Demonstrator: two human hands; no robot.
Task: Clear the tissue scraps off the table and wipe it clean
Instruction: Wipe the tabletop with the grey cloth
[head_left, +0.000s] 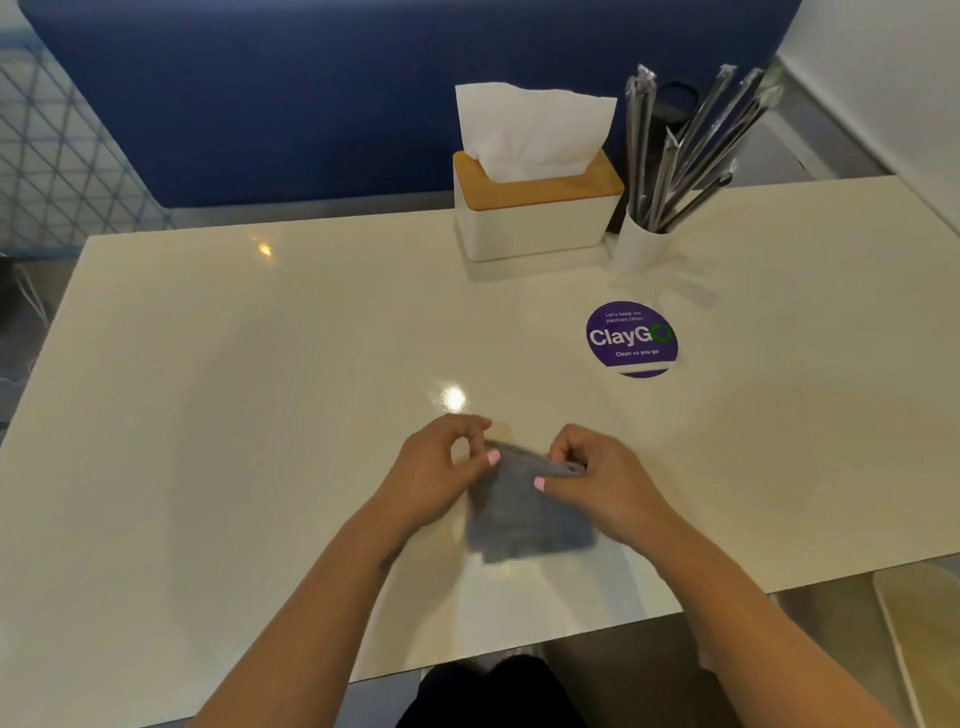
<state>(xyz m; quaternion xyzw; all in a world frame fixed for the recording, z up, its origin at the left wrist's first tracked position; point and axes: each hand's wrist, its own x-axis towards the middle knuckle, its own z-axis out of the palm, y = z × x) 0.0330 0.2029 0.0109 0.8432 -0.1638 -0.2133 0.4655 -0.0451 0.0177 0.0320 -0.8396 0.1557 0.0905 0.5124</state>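
Table (260, 389) is glossy cream, long side running left-right. Over its near edge hangs a grey cloth (524, 519), kinda blurry, top hem stretched sideways; left hand (441, 473) and right hand (602, 483) each pinch one upper corner.

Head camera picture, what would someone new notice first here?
Probably the two hands, left hand and right hand, pinching a grey cloth by its top edge near the table's front edge. Next, the purple ClayGo sticker right of centre, and the tissue box at the back.
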